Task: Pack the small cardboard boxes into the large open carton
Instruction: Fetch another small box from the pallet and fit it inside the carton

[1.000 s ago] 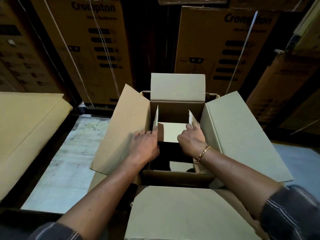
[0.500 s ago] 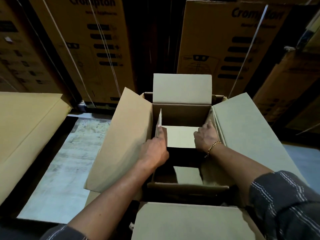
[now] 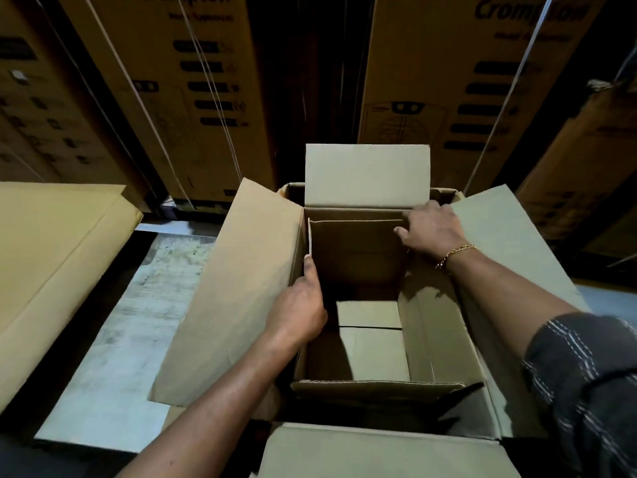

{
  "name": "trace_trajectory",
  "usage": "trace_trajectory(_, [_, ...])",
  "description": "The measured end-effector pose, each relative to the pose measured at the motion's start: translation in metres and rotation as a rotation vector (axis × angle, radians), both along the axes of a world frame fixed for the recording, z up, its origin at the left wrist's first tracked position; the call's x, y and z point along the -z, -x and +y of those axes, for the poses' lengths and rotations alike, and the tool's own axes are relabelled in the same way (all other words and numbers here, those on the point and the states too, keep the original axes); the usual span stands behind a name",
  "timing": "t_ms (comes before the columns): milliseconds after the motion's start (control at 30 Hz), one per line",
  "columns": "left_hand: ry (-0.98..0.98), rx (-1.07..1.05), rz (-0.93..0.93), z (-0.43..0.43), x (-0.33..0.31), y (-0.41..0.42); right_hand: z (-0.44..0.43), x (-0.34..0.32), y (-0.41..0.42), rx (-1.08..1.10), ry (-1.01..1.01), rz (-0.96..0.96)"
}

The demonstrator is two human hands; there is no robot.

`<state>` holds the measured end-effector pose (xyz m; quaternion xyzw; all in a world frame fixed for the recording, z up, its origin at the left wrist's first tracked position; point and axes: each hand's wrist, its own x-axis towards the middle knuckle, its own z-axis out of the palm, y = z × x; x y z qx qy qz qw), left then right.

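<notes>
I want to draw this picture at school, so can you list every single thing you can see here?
large open cardboard carton: one, tan, centre, four flaps spread.
small open-topped cardboard box: one, brown, in the carton's far half.
pale cardboard panels: two, light tan, carton's bottom, near half.
tall printed cardboard cartons: several, brown, dark lettering, white straps, stacked behind.
flat cardboard sheet: one, yellowish tan, left.
pale worn surface: one patch, grey-white, left of the carton.
gold chain bracelet: one, right wrist.
dark striped sleeve: one, right forearm.
left hand: one, grips the small box's left wall.
right hand: one, grips its far right corner.
</notes>
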<state>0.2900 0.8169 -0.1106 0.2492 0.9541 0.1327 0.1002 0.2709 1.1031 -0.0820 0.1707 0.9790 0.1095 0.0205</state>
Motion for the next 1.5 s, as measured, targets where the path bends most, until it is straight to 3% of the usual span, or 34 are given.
trace_trajectory(133, [0.009,0.001,0.011,0.007,0.002,-0.003,0.006,0.0,0.01,0.132,0.245,0.059])
trace_trajectory(333, [-0.033,-0.028,-0.039,0.015,0.002,0.005,0.006,0.009,-0.001,0.225,0.433,0.162])
trace_trajectory(500, [-0.064,-0.092,-0.057,0.021,-0.008,0.019,-0.003,0.002,-0.03,0.283,0.571,0.131])
trace_trajectory(667, [-0.062,-0.104,-0.016,0.02,-0.008,0.017,-0.022,0.002,-0.087,0.272,0.546,0.007])
trace_trajectory(867, [-0.037,-0.059,0.019,0.016,-0.01,0.01,-0.048,0.008,-0.135,0.262,0.466,0.03])
trace_trajectory(1267, [-0.025,-0.012,0.023,0.011,-0.019,-0.002,-0.065,-0.005,-0.149,0.32,0.443,0.019])
trace_trajectory(1500, [-0.057,0.031,0.042,0.005,-0.023,-0.003,-0.065,-0.011,-0.162,0.345,0.45,0.105])
